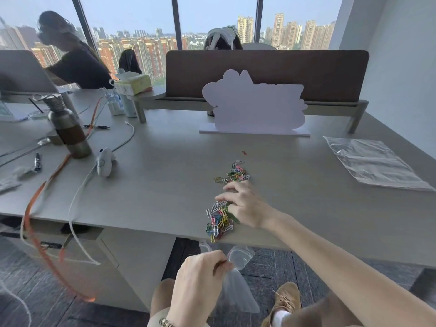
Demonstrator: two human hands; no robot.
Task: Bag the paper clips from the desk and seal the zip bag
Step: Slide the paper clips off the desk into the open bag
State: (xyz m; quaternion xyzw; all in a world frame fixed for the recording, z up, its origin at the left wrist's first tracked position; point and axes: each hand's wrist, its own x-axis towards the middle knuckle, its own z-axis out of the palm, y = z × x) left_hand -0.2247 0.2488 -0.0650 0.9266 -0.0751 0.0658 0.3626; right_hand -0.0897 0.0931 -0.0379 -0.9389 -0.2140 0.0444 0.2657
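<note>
Right hand [245, 206] on paper clips [220, 220]; zip bag [238, 279] below.

The right hand [245, 206] covers part of the paper clips [220, 220]; the orange cable [44, 223] is blurred.

The paper clips [221, 220] lay at the desk [165, 185] front edge, a smaller cluster [236, 173] behind them, a flat bag [372, 161] far right, a bottle [68, 131] far left.

Open desk [165, 175] around the clips [220, 220]; bottle [67, 128] and cables [77, 197] far left.
</note>
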